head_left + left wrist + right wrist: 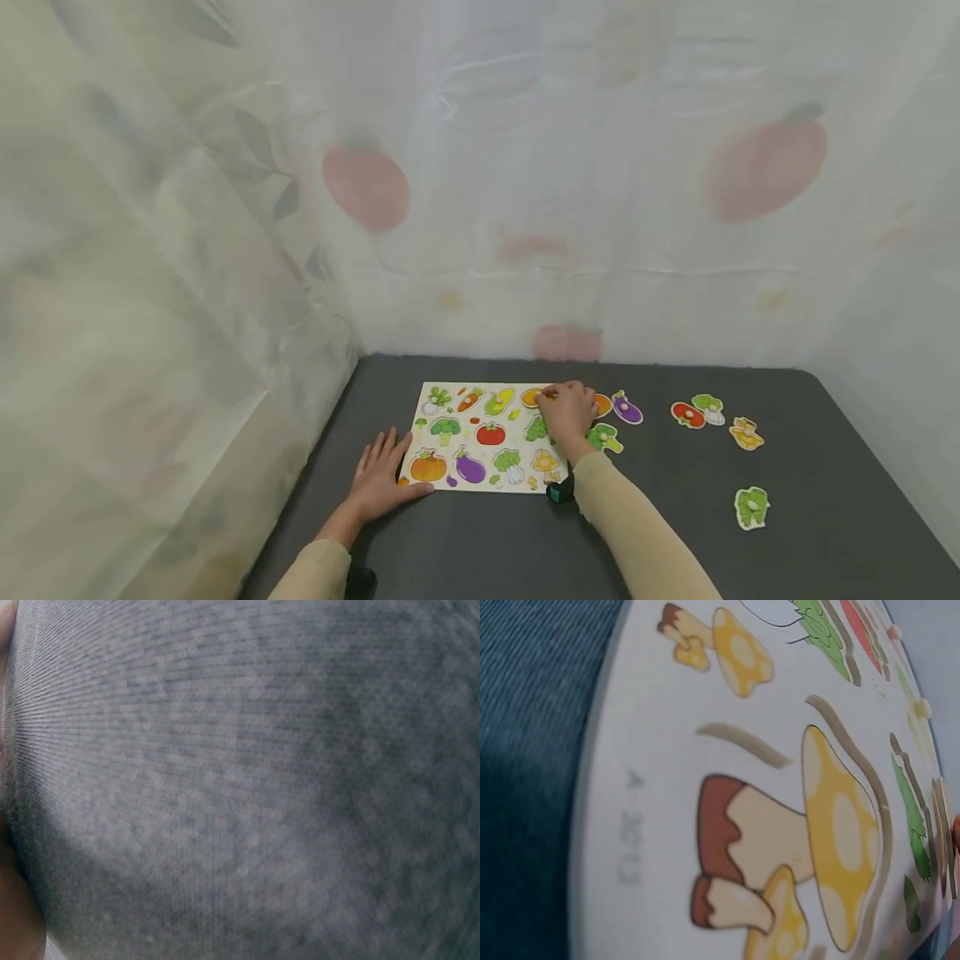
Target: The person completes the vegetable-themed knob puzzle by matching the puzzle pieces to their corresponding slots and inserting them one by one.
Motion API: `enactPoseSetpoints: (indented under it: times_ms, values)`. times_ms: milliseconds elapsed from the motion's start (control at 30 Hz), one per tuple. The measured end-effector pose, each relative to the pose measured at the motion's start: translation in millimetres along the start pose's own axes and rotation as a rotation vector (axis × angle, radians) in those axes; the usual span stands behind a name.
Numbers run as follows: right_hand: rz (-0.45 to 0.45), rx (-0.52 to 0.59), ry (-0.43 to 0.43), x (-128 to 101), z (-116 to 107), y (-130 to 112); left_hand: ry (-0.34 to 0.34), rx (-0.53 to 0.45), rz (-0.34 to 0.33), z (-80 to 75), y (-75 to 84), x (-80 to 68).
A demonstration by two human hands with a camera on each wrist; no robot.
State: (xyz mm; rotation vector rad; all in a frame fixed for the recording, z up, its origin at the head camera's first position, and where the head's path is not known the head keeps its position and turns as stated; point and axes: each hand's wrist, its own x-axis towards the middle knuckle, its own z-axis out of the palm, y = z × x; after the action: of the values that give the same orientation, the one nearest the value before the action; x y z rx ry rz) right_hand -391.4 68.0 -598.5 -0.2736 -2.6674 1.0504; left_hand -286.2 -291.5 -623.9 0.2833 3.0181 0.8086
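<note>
A pale puzzle board (465,450) printed with vegetables lies on the dark grey table. My left hand (381,479), fingers spread, rests at its left edge, with the thumb along the lower left corner. At the upper right of the board, my right hand (570,417) pinches a puzzle piece (941,832), mostly hidden by the fingers; its thin edge shows in the right wrist view. Beside that hand is a yellow-orange shape (531,397). The printed mushroom (840,832) appears large in the right wrist view. Grey fabric (240,780) fills the left wrist view.
Right of the board lie an orange piece (602,406), an eggplant piece (627,408) and a broccoli piece (604,437). Farther right are tomato (687,415), leafy green (708,408), mushroom (746,433) and green (751,508) pieces. Patterned curtains (480,167) stand behind and beside the table.
</note>
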Motion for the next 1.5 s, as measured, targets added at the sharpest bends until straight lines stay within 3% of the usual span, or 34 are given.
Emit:
enactPoseSetpoints:
  times_ms: [333, 667, 867, 1267, 1500]
  values:
    - [0.014, 0.000, 0.031, -1, 4, -2, -0.014, 0.007, -0.029, -3.2, 3.9, 0.1]
    - [0.003, -0.003, 0.034, -1, 5, -3, 0.001, 0.000, -0.004, 0.8, -0.3, -1.0]
    - [0.012, -0.009, 0.033, -1, 3, -4, 0.017, -0.017, 0.000, -4.5, 6.6, -2.4]
    - [0.007, -0.008, 0.050, -2, 5, -4, -0.064, 0.042, -0.066, -9.4, 11.8, -1.4]
    - [-0.031, -0.044, 0.029, -2, 2, -4, -0.008, 0.015, -0.023, -1.5, 2.0, -0.3]
